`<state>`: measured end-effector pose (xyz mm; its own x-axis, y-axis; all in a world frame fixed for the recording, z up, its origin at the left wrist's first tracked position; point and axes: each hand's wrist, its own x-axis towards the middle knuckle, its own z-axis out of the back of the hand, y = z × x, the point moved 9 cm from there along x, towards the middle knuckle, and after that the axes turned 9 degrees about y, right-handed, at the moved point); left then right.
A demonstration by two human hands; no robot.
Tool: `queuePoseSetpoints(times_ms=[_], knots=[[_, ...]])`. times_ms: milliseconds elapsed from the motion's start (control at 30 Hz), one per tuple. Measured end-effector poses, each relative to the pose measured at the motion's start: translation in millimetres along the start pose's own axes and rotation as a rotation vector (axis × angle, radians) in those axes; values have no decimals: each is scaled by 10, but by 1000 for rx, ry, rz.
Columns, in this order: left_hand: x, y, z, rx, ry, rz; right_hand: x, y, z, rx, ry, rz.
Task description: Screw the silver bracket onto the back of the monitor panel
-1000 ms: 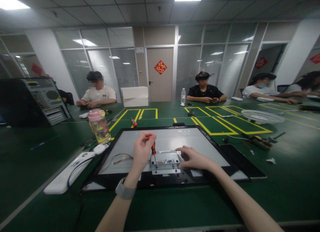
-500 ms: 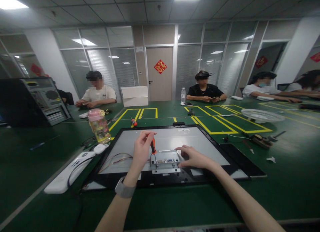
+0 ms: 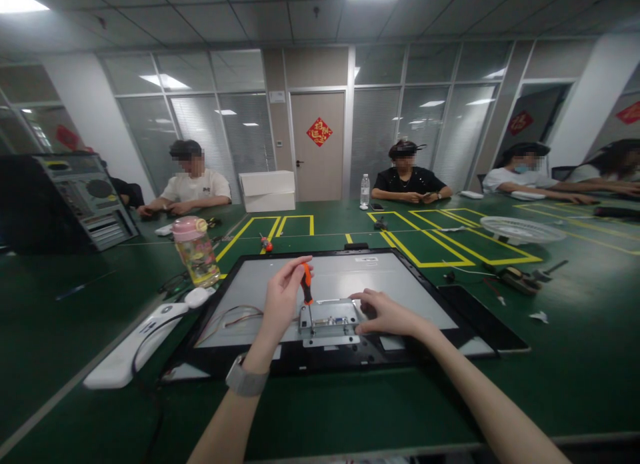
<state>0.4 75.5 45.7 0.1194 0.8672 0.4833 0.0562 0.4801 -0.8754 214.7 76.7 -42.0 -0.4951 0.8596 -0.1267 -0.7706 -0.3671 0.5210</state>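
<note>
My left hand (image 3: 283,296) is closed round the top of a screwdriver (image 3: 307,289) with an orange and black handle. The screwdriver stands nearly upright, its thin shaft reaching down to the left part of a metal bracket (image 3: 331,343) with a row of ports. At the bracket's right end, my right hand (image 3: 385,313) grips its edge, index finger at the back corner and thumb in front. The bracket sits on the grey back of a black-framed display panel (image 3: 265,274), lying flat. Whether a screw is under the tip is too small to tell.
Left of the panel are a white power strip (image 3: 131,351), a pink-lidded bottle (image 3: 196,254) and an open computer case (image 3: 65,204). A black slab (image 3: 480,317) lies to the right, with a tape-like tool (image 3: 517,277) beyond. Several people sit across the green table.
My left fingers have opened slightly and shifted round the handle, so more orange shows. The screwdriver and my right hand stay at the bracket; the whole view has shifted slightly.
</note>
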Motion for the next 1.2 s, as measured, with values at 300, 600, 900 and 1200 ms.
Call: queuePoseSetpoints(times_ms=[300, 600, 900, 1200], knots=[[-10, -20, 30, -19, -24, -47, 15, -6, -5, -16, 7, 1], [-32, -118, 71, 132, -91, -102, 32, -33, -20, -13, -6, 19], [-26, -40, 37, 8, -61, -43, 36, -50, -20, -14, -4, 16], [-46, -88, 151, 128, -164, -116, 35, -50, -21, -19, -16, 26]])
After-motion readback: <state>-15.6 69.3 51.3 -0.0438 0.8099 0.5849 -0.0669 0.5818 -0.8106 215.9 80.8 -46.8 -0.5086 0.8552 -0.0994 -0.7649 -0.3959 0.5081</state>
